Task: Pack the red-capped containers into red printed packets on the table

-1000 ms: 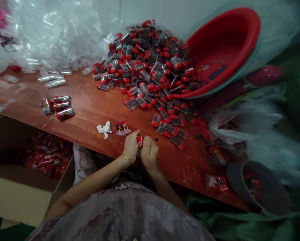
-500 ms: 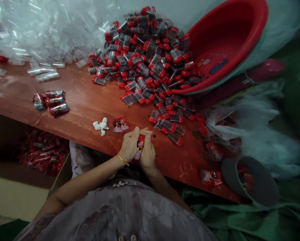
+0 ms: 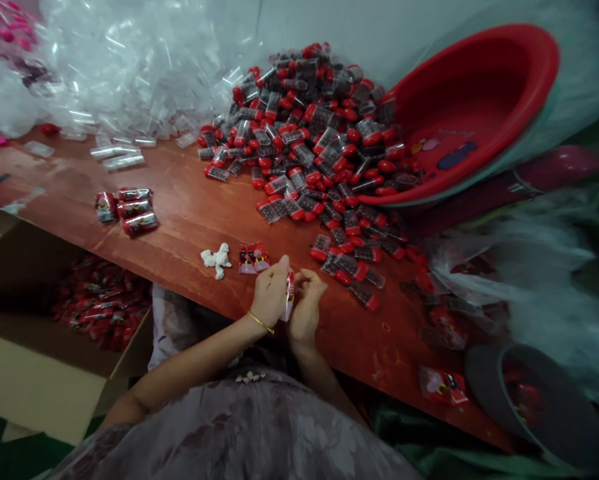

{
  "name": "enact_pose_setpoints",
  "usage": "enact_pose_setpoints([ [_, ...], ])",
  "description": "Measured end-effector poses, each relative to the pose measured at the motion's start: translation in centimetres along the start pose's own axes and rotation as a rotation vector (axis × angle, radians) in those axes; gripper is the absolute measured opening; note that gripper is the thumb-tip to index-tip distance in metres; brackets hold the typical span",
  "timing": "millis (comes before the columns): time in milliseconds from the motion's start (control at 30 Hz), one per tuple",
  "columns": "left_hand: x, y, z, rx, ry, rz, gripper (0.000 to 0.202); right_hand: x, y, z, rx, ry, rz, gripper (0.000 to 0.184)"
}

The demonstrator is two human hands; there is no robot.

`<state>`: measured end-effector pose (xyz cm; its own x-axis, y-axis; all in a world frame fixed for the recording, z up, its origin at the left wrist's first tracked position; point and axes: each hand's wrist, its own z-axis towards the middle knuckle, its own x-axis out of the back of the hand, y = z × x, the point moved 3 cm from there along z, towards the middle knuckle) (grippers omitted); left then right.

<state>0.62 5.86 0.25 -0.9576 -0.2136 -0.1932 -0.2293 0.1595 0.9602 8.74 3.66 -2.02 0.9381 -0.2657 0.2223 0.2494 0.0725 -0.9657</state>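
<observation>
A small red printed packet stands upright between my hands near the table's front edge. My left hand, with a gold bangle at the wrist, is closed around its left side. Curled fingers of my right hand press at its right edge; their tips are partly hidden. Just left of them lies a flat red printed wrapper, and beside it a lump of white putty-like material. Several finished-looking red wrapped containers are grouped farther left.
A large heap of clear containers with red caps spreads from a tipped red basin. Clear plastic pieces pile at back left. A cardboard box holds red packets below left. A grey bin stands at right.
My right hand's fingers have curled and drawn slightly away from the left thumb, while the left hand keeps the packet. The whole view has shifted, so things appear farther right and lower.
</observation>
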Motion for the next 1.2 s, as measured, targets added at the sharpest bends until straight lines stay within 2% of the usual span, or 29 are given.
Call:
enact_pose_setpoints([
  [67, 0.8, 0.1, 1.3, 0.048, 0.066, 0.034, 0.052, 0.1, -0.7, -0.4, 0.162, -0.027, -0.096, 0.042],
  [133, 1.7, -0.1, 2.4, 0.1, 0.13, 0.056, 0.049, -0.3, -1.4, -1.1, 0.3, -0.174, -0.238, 0.038],
  [200, 2.5, -0.4, 3.0, 0.143, 0.184, 0.062, 0.042, -0.8, -1.6, -1.6, 0.364, -0.289, -0.365, 0.037],
  [367, 3.2, 0.1, 2.1, 0.137, 0.265, 0.081, 0.022, -1.6, -1.7, -1.7, 0.436, -0.256, -0.367, 0.034],
  [467, 3.3, 0.6, 1.7, 0.164, 0.3, 0.035, 0.029, -1.8, -1.6, -1.5, 0.421, -0.247, -0.33, 0.034],
  [567, 3.6, 0.4, 1.8, 0.206, 0.338, -0.02, 0.039, -2.1, -1.5, -1.6, 0.384, -0.329, -0.334, 0.037],
  [633, 3.8, 0.3, 2.0, 0.195, 0.357, -0.051, 0.044, -2.2, -1.6, -1.6, 0.38, -0.386, -0.33, 0.04],
  [700, 4.0, 0.3, 2.2, 0.15, 0.367, -0.075, 0.048, -2.4, -1.7, -1.2, 0.382, -0.39, -0.304, 0.041],
  [867, 4.3, 1.2, 3.9, 0.042, 0.265, -0.045, 0.052, -3.6, -1.7, 1.2, 0.332, -0.328, -0.232, 0.039],
  [1033, 5.2, 2.1, 7.0, -0.14, 0.222, 0.105, 0.033, -5.0, -0.8, 4.5, 0.309, -0.295, -0.26, 0.037],
  [1200, 5.3, 0.7, 9.4, -0.156, 0.253, 0.279, 0.015, -5.6, 0.5, 6.4, 0.252, -0.3, -0.295, 0.036],
])
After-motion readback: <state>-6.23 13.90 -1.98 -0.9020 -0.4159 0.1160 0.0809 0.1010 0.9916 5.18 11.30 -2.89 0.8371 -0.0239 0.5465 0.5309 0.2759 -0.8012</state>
